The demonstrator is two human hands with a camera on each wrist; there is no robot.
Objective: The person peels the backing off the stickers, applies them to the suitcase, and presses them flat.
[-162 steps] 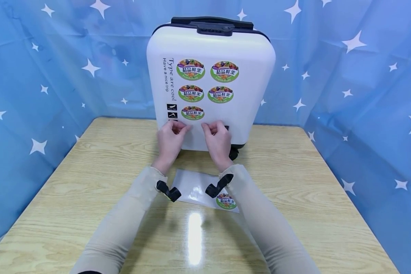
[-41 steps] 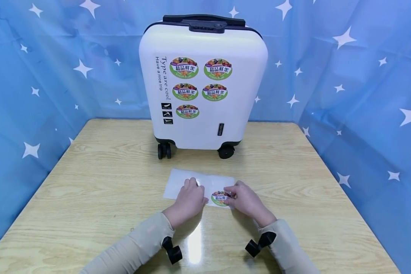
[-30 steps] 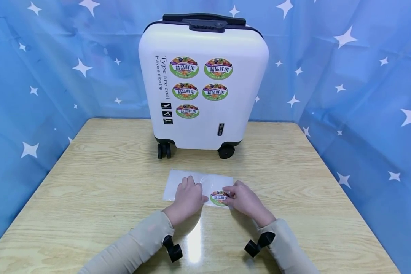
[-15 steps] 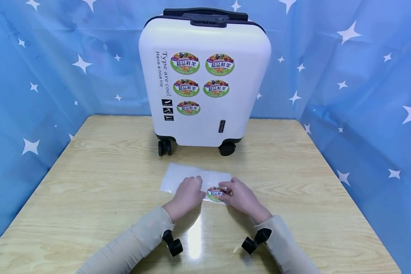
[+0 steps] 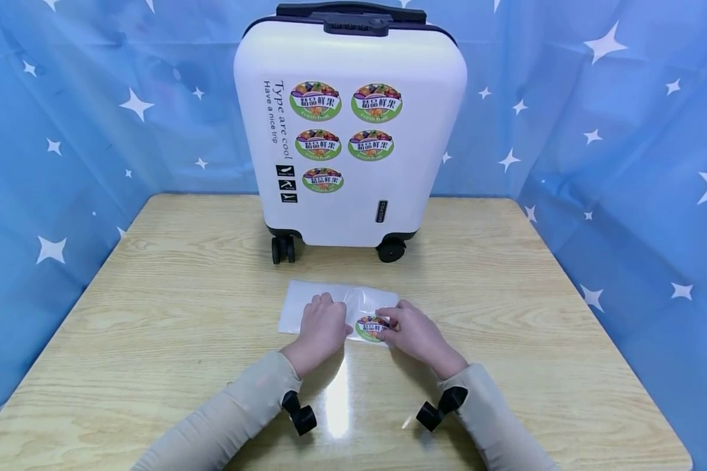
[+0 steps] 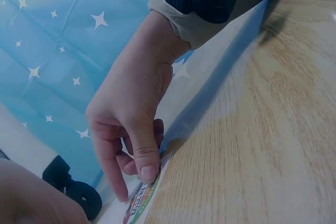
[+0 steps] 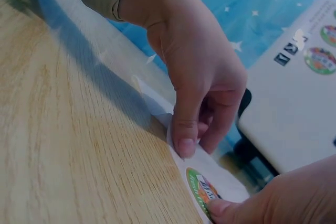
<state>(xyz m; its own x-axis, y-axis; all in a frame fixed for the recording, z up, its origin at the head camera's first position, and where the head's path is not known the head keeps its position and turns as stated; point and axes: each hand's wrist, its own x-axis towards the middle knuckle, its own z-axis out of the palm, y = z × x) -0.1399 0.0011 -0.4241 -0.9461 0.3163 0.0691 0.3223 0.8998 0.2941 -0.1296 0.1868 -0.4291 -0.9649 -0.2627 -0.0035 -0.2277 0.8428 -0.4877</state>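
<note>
On the table lies a white backing sheet (image 5: 291, 309) bearing one oval fruit sticker (image 5: 366, 328) near its right end. My left hand (image 5: 323, 324) grips the sheet just left of the sticker, with a crease beside its thumb. At the sticker's right edge, my right hand (image 5: 414, 332) pinches with thumb and index finger; the left wrist view shows this right hand (image 6: 134, 98) with its thumb on the sticker (image 6: 140, 203). In the right wrist view, the left hand (image 7: 197, 61) has its thumb on the sheet (image 7: 226, 179). Whether any edge has lifted is unclear.
Behind the sheet a white suitcase (image 5: 353, 216) stands upright on black wheels. Several matching stickers (image 5: 323, 180) are on its front, beside printed text. A blue curtain with stars (image 5: 82, 118) surrounds the wooden table (image 5: 153, 314).
About five seconds ago both hands were at the suitcase's lower front; since then they came down to the sheet. Lately they barely move, the sheet shifts slightly, and the head view tilts down.
</note>
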